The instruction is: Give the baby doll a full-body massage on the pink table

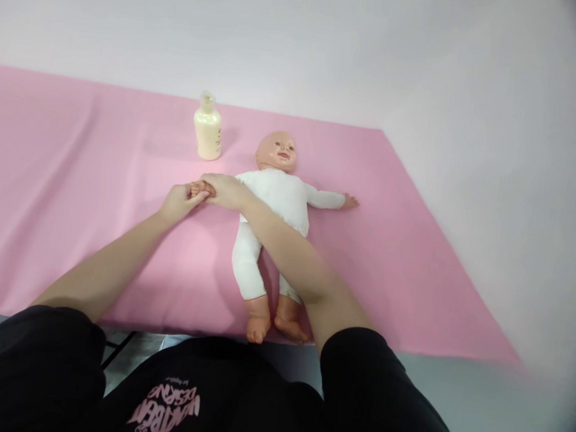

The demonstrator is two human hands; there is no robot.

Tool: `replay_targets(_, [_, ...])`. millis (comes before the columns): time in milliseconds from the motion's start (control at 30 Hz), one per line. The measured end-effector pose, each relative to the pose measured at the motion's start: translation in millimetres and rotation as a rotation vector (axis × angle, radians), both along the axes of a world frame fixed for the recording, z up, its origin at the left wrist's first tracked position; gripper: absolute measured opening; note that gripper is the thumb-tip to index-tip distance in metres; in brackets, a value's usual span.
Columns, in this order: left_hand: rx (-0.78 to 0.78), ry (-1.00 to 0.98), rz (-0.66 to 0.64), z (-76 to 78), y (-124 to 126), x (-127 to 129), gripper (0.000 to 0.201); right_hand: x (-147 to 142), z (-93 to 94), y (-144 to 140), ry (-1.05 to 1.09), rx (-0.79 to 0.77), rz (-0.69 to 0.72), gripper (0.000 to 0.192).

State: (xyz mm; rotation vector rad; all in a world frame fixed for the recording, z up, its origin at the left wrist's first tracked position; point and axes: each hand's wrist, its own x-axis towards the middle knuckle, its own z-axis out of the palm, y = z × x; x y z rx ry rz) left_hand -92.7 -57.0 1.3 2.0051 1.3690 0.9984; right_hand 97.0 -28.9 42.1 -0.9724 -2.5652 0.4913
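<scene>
A baby doll with a white cloth body lies face up on the pink table cover, its feet at the front edge. My left hand is closed around the doll's hand, thumb on top. Just right of it, my right hand wraps round the doll's arm at the wrist, covering most of that forearm. My right forearm passes over the doll's belly and leg. The doll's other arm stretches out to the right, untouched.
A cream-coloured pump bottle stands upright behind my hands, left of the doll's head. The pink cover has soft creases at the left and ends in a slanting edge at the right. A pale wall is behind.
</scene>
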Motion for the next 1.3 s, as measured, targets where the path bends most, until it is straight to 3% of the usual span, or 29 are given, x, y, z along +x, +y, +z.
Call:
replay_targets(233, [-0.023, 0.02, -0.028, -0.2, 2, 0, 0.039, -1, 4.8, -5, -0.095, 0.065, -0.035, 0.028])
replay_targets(500, [0.065, 0.012, -0.106, 1.1, -1, -1, 0.042, -2, 14.6, -13, -0.17, 0.075, -0.14, 0.029])
replay_targets(700, [0.113, 0.167, -0.007, 0.5, -2, -2, 0.036, -4, 9.9, -15, -0.147, 0.163, -0.138, 0.024])
replay_targets(867, [0.163, 0.283, 0.01, 2.0, -3, -2, 0.034, -7, 10.9, -18, -0.189, 0.15, -0.183, 0.022])
replay_targets(1133, [0.184, 0.343, -0.025, 4.4, -5, -1, 0.04, -9, 13.8, -20, -0.207, 0.101, -0.168, 0.021])
replay_targets(1300, [0.164, 0.349, 0.019, 5.8, -6, 0, 0.038, -9, 10.7, -18, -0.158, 0.139, -0.147, 0.022])
